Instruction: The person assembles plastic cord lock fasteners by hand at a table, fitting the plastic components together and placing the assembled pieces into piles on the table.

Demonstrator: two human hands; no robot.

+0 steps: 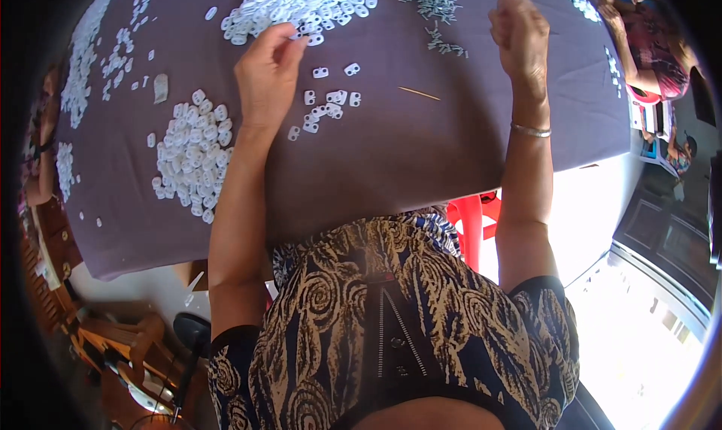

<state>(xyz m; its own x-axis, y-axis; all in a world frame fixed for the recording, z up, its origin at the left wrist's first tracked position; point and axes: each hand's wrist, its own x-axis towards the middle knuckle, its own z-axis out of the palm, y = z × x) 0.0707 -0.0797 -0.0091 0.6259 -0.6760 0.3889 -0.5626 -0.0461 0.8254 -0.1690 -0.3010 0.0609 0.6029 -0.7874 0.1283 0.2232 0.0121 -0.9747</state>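
At the near edge of a large pile of small white oval plastic pieces with holes [301, 5], my left hand [267, 76] is closed in a pinch. A white plastic piece seems to be between its thumb and forefinger, partly hidden by them. My right hand [520, 42] is raised to the right of a heap of small grey metal screws or pins [432, 0], with its fingers drawn together and slightly blurred. What they hold, if anything, is not clear. Between my forearms lies a loose group of white two-holed pieces [327, 112].
Another heap of white pieces [194, 151] sits beside my left forearm. A thin yellowish stick [419, 94] lies on the brown tablecloth [376, 167]. More white pieces [83, 61] spread along the far left. Other people [650, 54] sit at the right and left edges. A red stool [472, 223] stands beneath.
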